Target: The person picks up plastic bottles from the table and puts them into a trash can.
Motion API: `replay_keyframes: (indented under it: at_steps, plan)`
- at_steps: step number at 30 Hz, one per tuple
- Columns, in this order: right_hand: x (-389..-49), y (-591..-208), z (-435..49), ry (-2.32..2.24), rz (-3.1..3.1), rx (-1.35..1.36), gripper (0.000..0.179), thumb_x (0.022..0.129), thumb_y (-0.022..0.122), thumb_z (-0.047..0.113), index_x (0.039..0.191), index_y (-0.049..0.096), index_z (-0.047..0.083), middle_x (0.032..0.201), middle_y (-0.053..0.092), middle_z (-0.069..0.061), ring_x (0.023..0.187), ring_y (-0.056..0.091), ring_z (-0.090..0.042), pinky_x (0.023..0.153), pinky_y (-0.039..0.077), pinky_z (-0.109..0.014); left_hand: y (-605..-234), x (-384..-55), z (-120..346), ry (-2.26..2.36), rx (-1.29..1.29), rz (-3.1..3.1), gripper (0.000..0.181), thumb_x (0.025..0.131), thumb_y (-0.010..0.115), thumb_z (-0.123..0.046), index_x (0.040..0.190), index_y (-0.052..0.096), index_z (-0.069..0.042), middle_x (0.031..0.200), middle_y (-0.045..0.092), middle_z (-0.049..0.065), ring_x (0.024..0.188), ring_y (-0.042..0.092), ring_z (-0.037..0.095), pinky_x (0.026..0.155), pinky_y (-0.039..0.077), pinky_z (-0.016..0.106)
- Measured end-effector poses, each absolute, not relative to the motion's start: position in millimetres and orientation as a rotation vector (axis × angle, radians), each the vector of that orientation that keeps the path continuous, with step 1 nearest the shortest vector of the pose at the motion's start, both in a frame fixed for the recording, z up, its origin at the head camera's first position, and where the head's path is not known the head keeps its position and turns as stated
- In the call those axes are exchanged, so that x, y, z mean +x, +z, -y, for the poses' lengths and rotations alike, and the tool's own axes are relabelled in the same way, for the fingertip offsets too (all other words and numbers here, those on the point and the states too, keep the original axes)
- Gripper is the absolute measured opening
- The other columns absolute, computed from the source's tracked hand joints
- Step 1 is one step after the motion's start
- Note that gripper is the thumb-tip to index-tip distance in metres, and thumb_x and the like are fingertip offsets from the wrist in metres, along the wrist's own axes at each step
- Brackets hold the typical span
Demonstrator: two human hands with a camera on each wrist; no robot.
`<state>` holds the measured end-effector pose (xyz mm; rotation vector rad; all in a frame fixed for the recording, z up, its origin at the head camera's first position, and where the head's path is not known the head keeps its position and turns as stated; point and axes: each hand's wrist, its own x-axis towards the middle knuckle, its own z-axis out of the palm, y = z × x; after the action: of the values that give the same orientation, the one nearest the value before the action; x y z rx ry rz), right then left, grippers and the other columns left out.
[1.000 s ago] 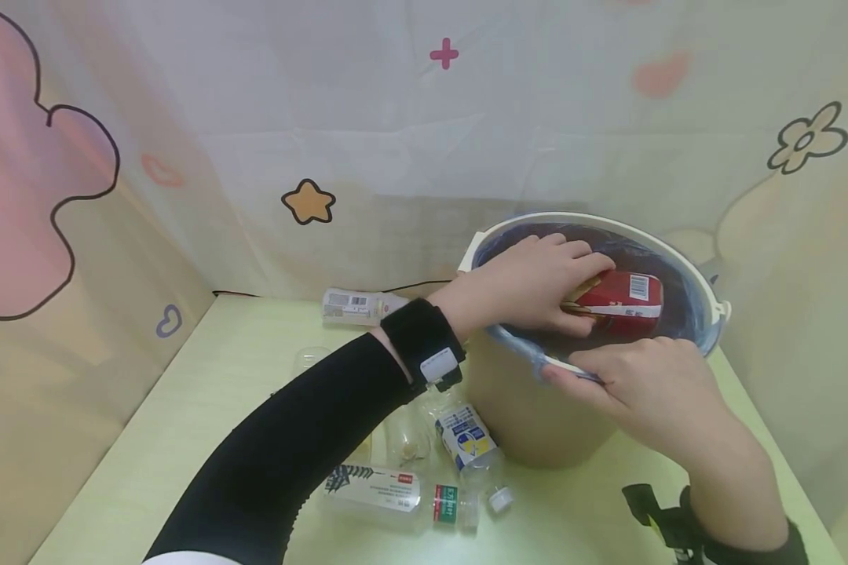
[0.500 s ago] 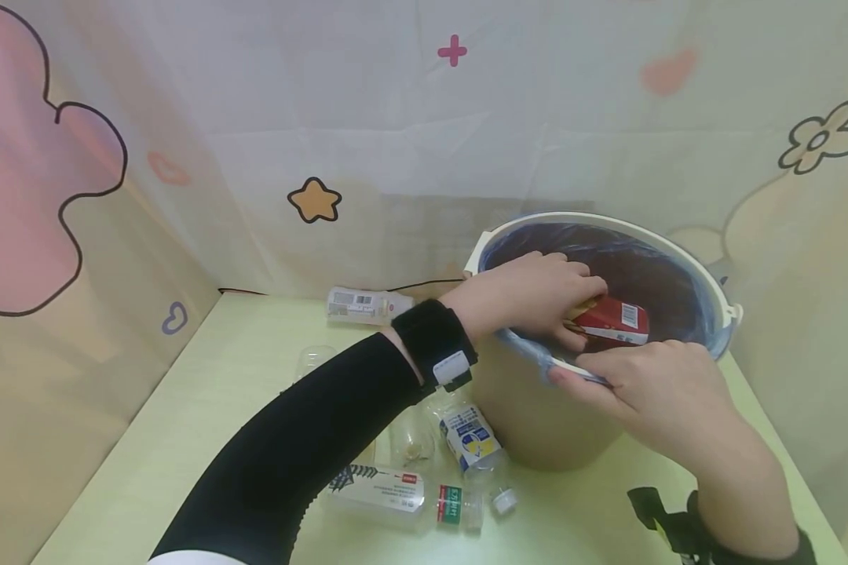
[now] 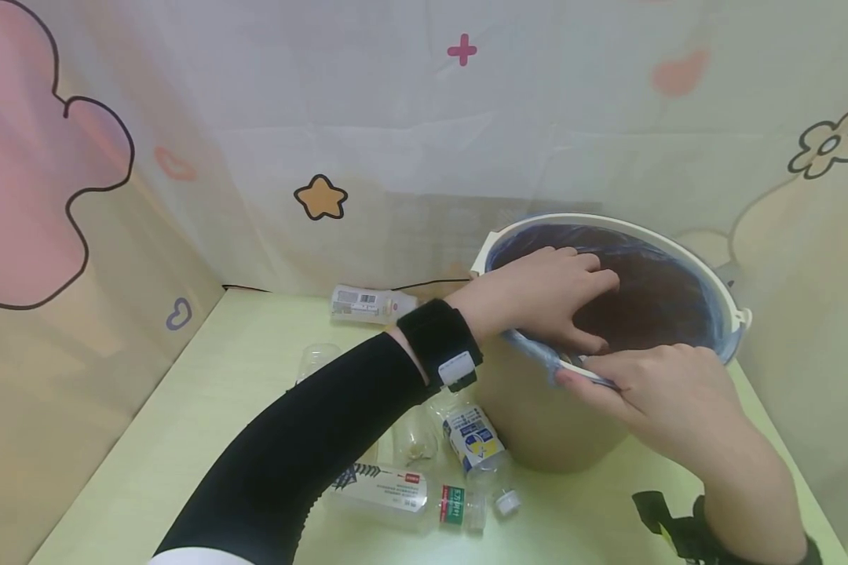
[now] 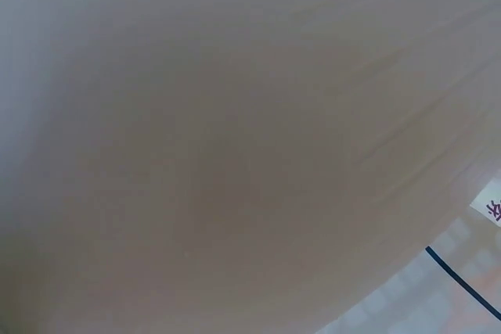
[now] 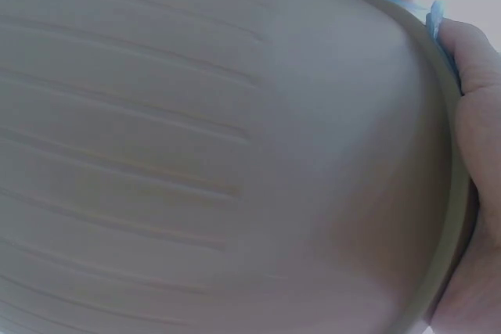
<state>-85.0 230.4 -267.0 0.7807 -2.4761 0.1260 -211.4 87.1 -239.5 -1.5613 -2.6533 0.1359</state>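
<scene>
A beige bucket (image 3: 537, 424) with a pale rim and a blue plastic liner (image 3: 721, 329) stands at the right of the table. My left hand (image 3: 551, 294) reaches over its left side into the mouth, fingers spread and holding nothing. My right hand (image 3: 667, 396) grips the near rim, thumb outside and the fingers hidden inside. In the right wrist view, the thumb of this hand (image 5: 470, 60) lies along the bucket's rim (image 5: 454, 162). The bucket's ribbed wall (image 4: 235, 154) fills most of the left wrist view. The inside is dark, and its bottom cannot be seen.
Several bottles lie left of the bucket: one with a blue and yellow label (image 3: 473, 435), a clear one with a white label (image 3: 389, 490), and a white one (image 3: 360, 304) by the back curtain. My left sleeve (image 3: 311, 439) covers part of them.
My left hand has let go of a red box, which has dropped down into the bucket out of sight. The left fingers have spread apart. My right hand keeps its grip on the rim.
</scene>
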Motion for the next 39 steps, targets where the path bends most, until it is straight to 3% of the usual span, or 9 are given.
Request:
replay_keyframes:
  at_steps: [18,26,31,39]
  plan:
    - [-86,-266,-230,0.125,2.450,0.792,0.045,0.075,0.069,0.046,0.050,0.034,0.032,0.045,0.022,0.019,0.040,0.021,-0.002,0.040,0.013,-0.024,-238,-213,-86,0.060,-1.527,2.608,0.058,0.085,0.054,-0.058,0.129,0.052,-0.021,0.115,0.060,-0.003,0.102,0.050,0.013,0.090,0.044,0.029]
    - [-87,-267,-229,0.124,2.459,0.776,0.045,0.075,0.069,0.046,0.051,0.034,0.031,0.045,0.022,0.019,0.039,0.021,-0.002,0.039,0.013,-0.024,-236,-212,-80,-0.057,-1.378,2.517,0.037,0.088,0.048,-0.049,0.108,0.061,-0.020,0.091,0.061,-0.007,0.084,0.054,0.011,0.077,0.045,0.030]
    - [-86,-268,-230,0.127,2.454,0.770,0.047,0.075,0.069,0.046,0.051,0.032,0.030,0.045,0.020,0.018,0.039,0.019,-0.003,0.039,0.012,-0.024,-232,-210,-70,-0.167,-1.323,2.423,0.035,0.086,0.048,-0.046,0.105,0.062,-0.021,0.088,0.063,-0.009,0.082,0.055,0.010,0.080,0.046,0.031]
    - [-87,-267,-230,0.125,2.438,0.785,0.046,0.074,0.069,0.046,0.050,0.033,0.030,0.046,0.020,0.018,0.040,0.019,-0.003,0.039,0.012,-0.024,-219,-204,-30,-0.345,-1.242,2.350,0.038,0.085,0.052,-0.046,0.110,0.063,-0.020,0.102,0.066,-0.010,0.088,0.053,0.007,0.084,0.044,0.029]
